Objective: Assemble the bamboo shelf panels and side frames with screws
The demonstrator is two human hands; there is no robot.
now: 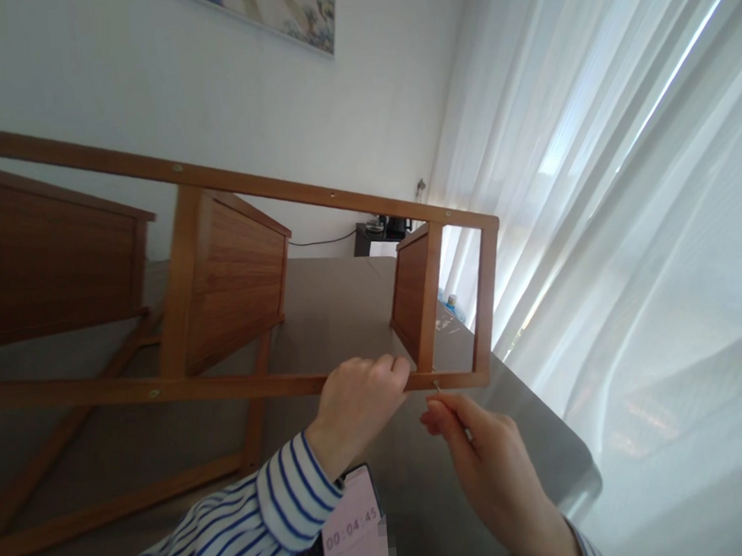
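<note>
A brown wooden shelf frame (314,189) lies on its side across the view, with slatted shelf panels (237,279) set between its rails. My left hand (360,406) wraps its fingers over the lower rail (226,385), close to the right end. Just right of it, my right hand (485,456) is closed in a pinch below the same rail. A small metal piece (436,386) sticks out of the rail right above the pinching fingers. A glint of metal shows at the right palm; the fingers mostly hide what they hold.
The frame stands on a grey table (341,305) with a rounded corner at the right. A phone (353,525) showing a timer lies below my left wrist. White curtains (592,169) hang at the right. Dark items (393,226) stand on a small cabinet behind.
</note>
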